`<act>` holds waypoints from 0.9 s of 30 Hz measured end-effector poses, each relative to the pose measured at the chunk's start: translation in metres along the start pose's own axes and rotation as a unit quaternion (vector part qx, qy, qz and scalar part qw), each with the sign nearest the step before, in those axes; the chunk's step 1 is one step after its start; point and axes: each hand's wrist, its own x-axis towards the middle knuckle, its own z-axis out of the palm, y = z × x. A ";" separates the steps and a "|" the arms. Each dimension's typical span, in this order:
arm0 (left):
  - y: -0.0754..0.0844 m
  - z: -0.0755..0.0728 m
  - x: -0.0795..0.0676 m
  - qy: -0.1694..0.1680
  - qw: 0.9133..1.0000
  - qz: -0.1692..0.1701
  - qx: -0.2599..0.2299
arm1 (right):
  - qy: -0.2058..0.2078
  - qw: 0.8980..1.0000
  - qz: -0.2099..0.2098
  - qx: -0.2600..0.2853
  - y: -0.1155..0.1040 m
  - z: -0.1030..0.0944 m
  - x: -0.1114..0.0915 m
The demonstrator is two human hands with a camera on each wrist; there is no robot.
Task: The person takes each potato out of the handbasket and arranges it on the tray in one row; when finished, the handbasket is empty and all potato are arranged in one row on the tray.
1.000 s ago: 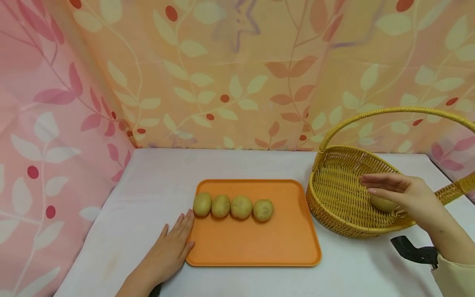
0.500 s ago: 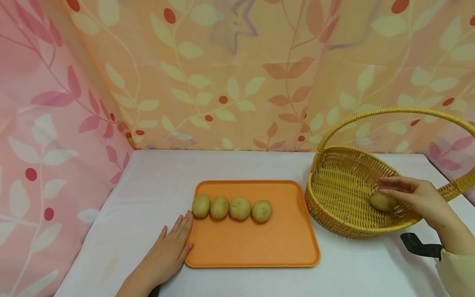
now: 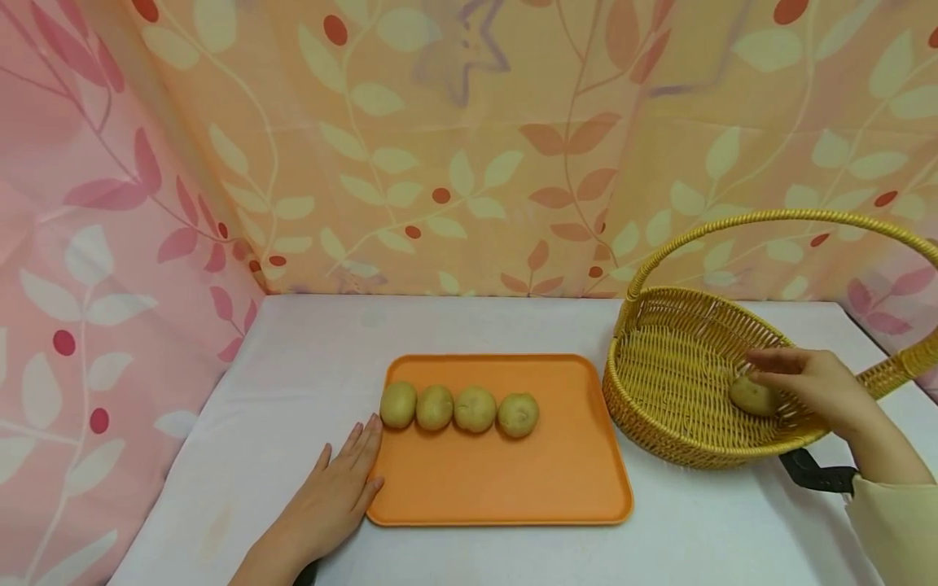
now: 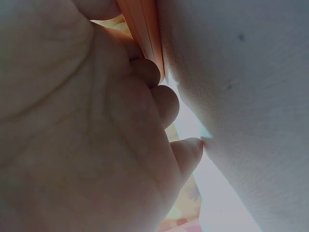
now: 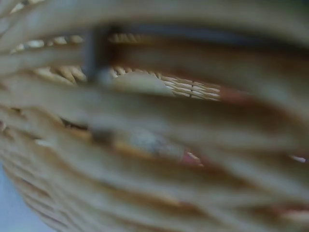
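Note:
My left hand lies flat with straight fingers at the left edge of an orange tray. In the left wrist view its fingertips are beside the tray's side wall. Several potatoes stand in a row across the tray. On the right, my right hand reaches over the near rim of a yellow wicker basket, its fingers bent loosely just above a single potato inside. The right wrist view is mostly filled by blurred basket weave, which hides most of that hand.
The basket's tall arched handle rises over the right hand. A black wrist strap hangs beside the basket's near side. A white-covered table bears everything, with patterned cloth behind and pink cloth on the left.
My right hand has moved right and down toward the potato in the basket, and its fingers have bent more. The left hand and the row of potatoes have stayed in place.

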 end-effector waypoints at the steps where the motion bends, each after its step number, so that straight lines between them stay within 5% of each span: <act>1: 0.000 0.000 0.000 0.001 1.000 0.000 0.000 | -0.009 1.000 0.003 -0.006 -0.001 0.000 0.000; 9: -0.001 0.002 0.001 0.006 1.000 0.004 0.003 | -0.035 0.998 -0.008 -0.043 -0.003 0.001 -0.001; 16: -0.001 0.002 0.000 0.005 1.000 0.002 0.003 | -0.099 0.990 -0.091 0.030 0.001 0.009 0.002; 27: -0.002 0.002 0.001 -0.001 1.000 0.000 0.000 | -0.126 0.985 -0.096 -0.066 -0.005 0.017 0.003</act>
